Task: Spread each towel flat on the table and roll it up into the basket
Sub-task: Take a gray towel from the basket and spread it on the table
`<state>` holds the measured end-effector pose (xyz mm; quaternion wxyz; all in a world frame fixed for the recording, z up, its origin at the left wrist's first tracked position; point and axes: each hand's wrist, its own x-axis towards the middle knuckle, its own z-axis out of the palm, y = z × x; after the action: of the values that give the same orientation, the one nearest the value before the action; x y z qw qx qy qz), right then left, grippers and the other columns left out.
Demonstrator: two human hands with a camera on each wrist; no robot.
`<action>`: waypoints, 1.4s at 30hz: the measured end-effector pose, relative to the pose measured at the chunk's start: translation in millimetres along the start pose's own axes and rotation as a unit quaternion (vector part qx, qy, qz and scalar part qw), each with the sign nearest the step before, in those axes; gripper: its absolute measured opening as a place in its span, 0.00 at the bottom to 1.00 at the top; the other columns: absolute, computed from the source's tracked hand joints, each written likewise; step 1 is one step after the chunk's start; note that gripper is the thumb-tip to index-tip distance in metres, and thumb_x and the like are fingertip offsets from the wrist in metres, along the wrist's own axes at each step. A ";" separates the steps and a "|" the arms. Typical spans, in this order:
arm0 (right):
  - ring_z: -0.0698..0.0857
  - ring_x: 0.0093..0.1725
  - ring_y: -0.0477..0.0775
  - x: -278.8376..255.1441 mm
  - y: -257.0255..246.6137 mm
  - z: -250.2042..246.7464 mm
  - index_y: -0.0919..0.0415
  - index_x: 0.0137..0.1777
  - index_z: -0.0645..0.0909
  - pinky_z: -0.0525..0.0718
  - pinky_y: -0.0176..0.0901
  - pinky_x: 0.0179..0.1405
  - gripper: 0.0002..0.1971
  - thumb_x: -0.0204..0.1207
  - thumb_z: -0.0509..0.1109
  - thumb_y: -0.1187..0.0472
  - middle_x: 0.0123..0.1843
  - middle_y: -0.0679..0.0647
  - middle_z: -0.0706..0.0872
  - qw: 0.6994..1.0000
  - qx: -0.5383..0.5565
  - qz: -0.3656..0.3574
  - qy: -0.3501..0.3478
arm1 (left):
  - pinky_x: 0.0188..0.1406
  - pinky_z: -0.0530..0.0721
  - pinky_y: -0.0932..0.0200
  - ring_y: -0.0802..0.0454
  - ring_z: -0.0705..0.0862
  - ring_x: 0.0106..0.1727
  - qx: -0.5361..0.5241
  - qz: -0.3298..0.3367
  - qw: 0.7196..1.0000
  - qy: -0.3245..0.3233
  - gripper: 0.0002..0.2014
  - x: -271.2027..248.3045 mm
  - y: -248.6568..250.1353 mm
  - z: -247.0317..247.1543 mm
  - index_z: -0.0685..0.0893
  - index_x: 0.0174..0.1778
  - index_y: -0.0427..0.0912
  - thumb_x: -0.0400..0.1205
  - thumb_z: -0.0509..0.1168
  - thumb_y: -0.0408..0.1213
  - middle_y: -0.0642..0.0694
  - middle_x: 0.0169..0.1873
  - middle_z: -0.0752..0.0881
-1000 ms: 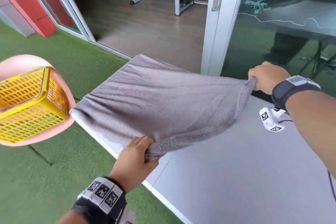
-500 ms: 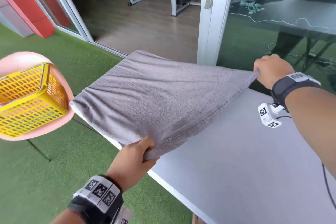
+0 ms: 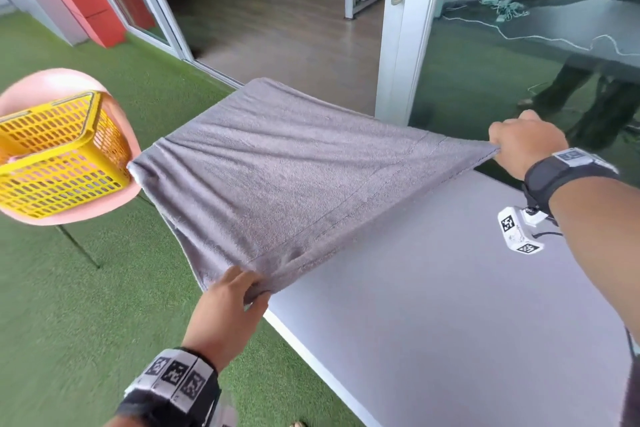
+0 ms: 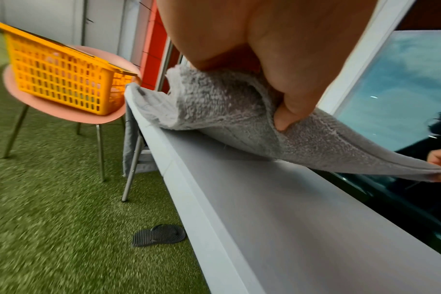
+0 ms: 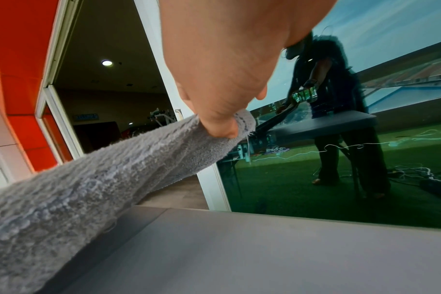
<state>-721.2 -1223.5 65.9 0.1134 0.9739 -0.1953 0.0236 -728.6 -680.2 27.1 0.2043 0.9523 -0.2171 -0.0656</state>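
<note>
A grey towel (image 3: 284, 177) is stretched taut over the left end of the grey table (image 3: 433, 322), its far end draped over the table's left edge. My left hand (image 3: 239, 291) pinches the near corner of the towel (image 4: 227, 103) at the table's front edge. My right hand (image 3: 519, 142) pinches the far corner of the towel (image 5: 129, 163) at the table's back edge. Both corners are held a little above the tabletop. The yellow basket (image 3: 59, 163) stands on a pink chair (image 3: 45, 83) to the left of the table.
Green turf (image 3: 69, 322) lies around the table, with a dark sandal (image 4: 159, 235) on it by the table's front edge. A white door frame (image 3: 401, 31) and a glass wall stand just behind the table. The chair's metal legs (image 4: 100, 151) are close to the table's leg.
Both hands have pulled the towel's corners apart and to the right, so the sagging cloth is now stretched tight and flatter over the table.
</note>
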 end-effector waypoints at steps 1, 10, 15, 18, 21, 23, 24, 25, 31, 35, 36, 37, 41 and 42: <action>0.71 0.43 0.60 0.6 9.0 5.0 0.50 0.37 0.66 0.71 0.44 0.26 0.15 0.67 0.67 0.71 0.30 0.51 0.73 1.000 0.002 -0.008 -0.001 | 0.31 0.72 0.73 0.65 0.80 0.35 -0.002 -0.020 1.000 0.009 0.04 -5.3 7.9 6.8 0.86 0.46 0.50 0.79 0.72 0.43 0.62 0.39 0.78; 0.74 0.45 0.63 -17.4 81.3 30.3 0.57 0.42 0.81 0.73 0.48 0.32 0.09 0.67 0.74 0.70 0.30 0.47 0.68 0.996 -0.001 -0.089 0.001 | 0.27 0.67 0.71 0.65 0.78 0.32 -0.024 -0.102 0.994 -0.014 0.12 -60.5 91.4 80.3 0.77 0.36 0.56 0.75 0.76 0.43 0.61 0.32 0.80; 0.77 0.42 0.64 -29.5 104.4 40.9 0.47 0.41 0.84 0.81 0.49 0.41 0.08 0.70 0.71 0.64 0.40 0.51 0.70 0.995 -0.017 -0.068 -0.070 | 0.32 0.73 0.71 0.65 0.80 0.35 -0.040 -0.104 0.993 -0.031 0.06 -84.7 106.7 100.2 0.85 0.40 0.53 0.75 0.77 0.44 0.61 0.35 0.82; 0.75 0.36 0.59 -41.3 109.7 43.1 0.41 0.38 0.84 0.79 0.46 0.43 0.11 0.73 0.68 0.61 0.42 0.52 0.67 0.993 -0.030 -0.039 -0.108 | 0.34 0.76 0.73 0.65 0.82 0.36 -0.056 -0.090 0.994 -0.042 0.04 -97.0 110.6 106.4 0.87 0.41 0.54 0.76 0.77 0.45 0.62 0.36 0.83; 0.71 0.33 0.56 -51.5 114.2 42.9 0.39 0.34 0.81 0.74 0.45 0.42 0.13 0.75 0.68 0.59 0.41 0.51 0.64 0.988 -0.045 -0.030 -0.144 | 0.36 0.78 0.74 0.65 0.84 0.39 -0.082 -0.083 0.992 -0.040 0.04 -109.1 112.3 116.1 0.90 0.41 0.56 0.76 0.77 0.42 0.63 0.35 0.83; 0.73 0.36 0.60 -58.0 117.5 48.6 0.37 0.35 0.79 0.73 0.45 0.42 0.13 0.76 0.69 0.58 0.42 0.52 0.65 0.985 -0.036 -0.036 -0.164 | 0.36 0.79 0.75 0.67 0.84 0.41 -0.098 -0.088 0.991 -0.035 0.05 -119.2 116.7 124.5 0.92 0.44 0.56 0.76 0.77 0.40 0.63 0.36 0.84; 0.74 0.37 0.61 -60.7 121.0 53.8 0.38 0.35 0.80 0.73 0.46 0.42 0.11 0.76 0.69 0.57 0.42 0.52 0.65 0.985 -0.028 -0.035 -0.167 | 0.37 0.80 0.74 0.67 0.85 0.41 -0.105 -0.093 0.990 -0.031 0.05 -124.6 120.1 129.8 0.92 0.45 0.56 0.76 0.77 0.40 0.64 0.36 0.84; 0.74 0.37 0.61 -63.1 124.7 56.1 0.42 0.37 0.80 0.73 0.46 0.41 0.08 0.76 0.68 0.55 0.42 0.53 0.66 0.984 -0.029 -0.035 -0.173 | 0.38 0.81 0.74 0.67 0.85 0.41 -0.108 -0.098 0.989 -0.026 0.06 -129.5 125.1 135.6 0.92 0.46 0.57 0.77 0.77 0.40 0.64 0.37 0.85; 0.75 0.40 0.61 -73.6 153.1 84.3 0.50 0.36 0.81 0.70 0.45 0.39 0.08 0.74 0.68 0.62 0.41 0.52 0.65 0.973 -0.054 -0.119 -0.190 | 0.38 0.84 0.65 0.66 0.85 0.40 -0.107 -0.158 0.982 -0.006 0.14 -150.3 158.4 183.3 0.87 0.41 0.70 0.75 0.78 0.41 0.65 0.38 0.86; 0.76 0.41 0.58 -68.3 187.2 106.1 0.48 0.44 0.85 0.70 0.43 0.39 0.08 0.78 0.66 0.60 0.44 0.51 0.67 0.965 -0.066 -0.170 -0.190 | 0.35 0.79 0.69 0.66 0.84 0.36 -0.094 -0.225 0.970 -0.007 0.12 -159.3 197.2 218.7 0.88 0.39 0.67 0.75 0.78 0.40 0.64 0.36 0.85; 0.76 0.41 0.56 -68.1 194.8 113.3 0.46 0.45 0.85 0.71 0.43 0.39 0.08 0.79 0.66 0.60 0.44 0.50 0.68 0.959 -0.075 -0.195 -0.193 | 0.34 0.79 0.67 0.66 0.84 0.35 -0.095 -0.245 0.965 0.003 0.11 -162.5 205.1 227.1 0.89 0.39 0.65 0.75 0.78 0.39 0.64 0.36 0.85; 0.76 0.42 0.55 -69.0 201.8 121.3 0.45 0.46 0.85 0.74 0.42 0.40 0.08 0.79 0.66 0.59 0.43 0.48 0.69 0.955 -0.086 -0.212 -0.189 | 0.35 0.81 0.64 0.65 0.84 0.36 -0.097 -0.264 0.959 0.017 0.11 -165.4 212.0 234.7 0.89 0.38 0.64 0.74 0.79 0.39 0.64 0.36 0.85; 0.77 0.53 0.55 -74.3 222.8 143.5 0.50 0.49 0.81 0.70 0.44 0.41 0.07 0.78 0.64 0.63 0.37 0.46 0.64 0.952 -0.060 -0.247 -0.172 | 0.39 0.84 0.54 0.59 0.84 0.39 -0.091 -0.329 0.939 0.049 0.12 -178.2 239.0 259.6 0.85 0.35 0.64 0.71 0.81 0.42 0.61 0.36 0.85; 0.77 0.57 0.55 -75.2 226.2 148.4 0.51 0.47 0.78 0.68 0.45 0.40 0.06 0.78 0.64 0.64 0.38 0.45 0.65 0.952 -0.045 -0.252 -0.167 | 0.38 0.83 0.54 0.58 0.83 0.39 -0.090 -0.337 0.935 0.057 0.12 -181.2 246.9 263.4 0.85 0.35 0.64 0.71 0.81 0.42 0.61 0.36 0.85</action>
<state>-877.6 -1432.6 -37.4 0.1248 0.9754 0.0398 -0.1775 -1042.9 -898.4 -102.4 0.2675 0.9491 0.1359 -0.0956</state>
